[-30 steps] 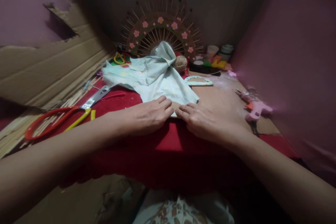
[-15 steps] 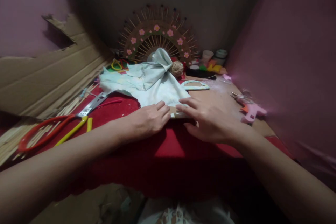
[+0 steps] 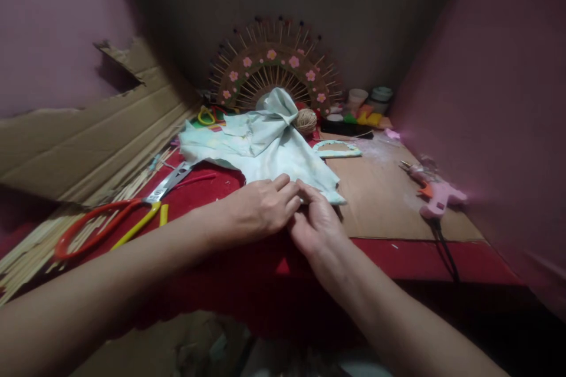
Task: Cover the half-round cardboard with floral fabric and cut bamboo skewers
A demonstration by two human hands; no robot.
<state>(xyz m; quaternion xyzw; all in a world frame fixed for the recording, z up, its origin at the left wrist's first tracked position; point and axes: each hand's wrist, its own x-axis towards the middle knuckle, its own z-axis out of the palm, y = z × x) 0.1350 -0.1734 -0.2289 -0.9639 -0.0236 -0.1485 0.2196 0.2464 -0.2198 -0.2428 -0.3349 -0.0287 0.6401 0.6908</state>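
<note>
A pale blue-green cloth [image 3: 287, 156] lies crumpled over the work surface, bunched up at its far end. Along its near edge, my left hand [image 3: 267, 206] is closed, knuckles up, with the fingertips pressed at the cloth. My right hand [image 3: 319, 221] meets it there, thumb and fingers pinching the same edge. The fingertips of both hands touch or nearly touch, and what lies beneath them is hidden. To the right of the hands, a corner of the cloth overlaps a brown cardboard sheet [image 3: 380, 194]. A small half-ring covered in similar cloth [image 3: 338, 149] rests beyond.
Large scissors [image 3: 150, 203] with red and yellow handles lie at left, beside thin wooden sticks [image 3: 26, 259] and torn cardboard [image 3: 88, 135]. A pink glue gun [image 3: 437, 197] is at right. A flowered stick fan [image 3: 274, 62], twine ball [image 3: 305, 122] and small pots [image 3: 381, 96] stand behind.
My right hand has moved left against my left hand, its spread fingers now closed in a pinch. Cloth now covers the cardboard edge that showed between the hands. The view has shifted slightly.
</note>
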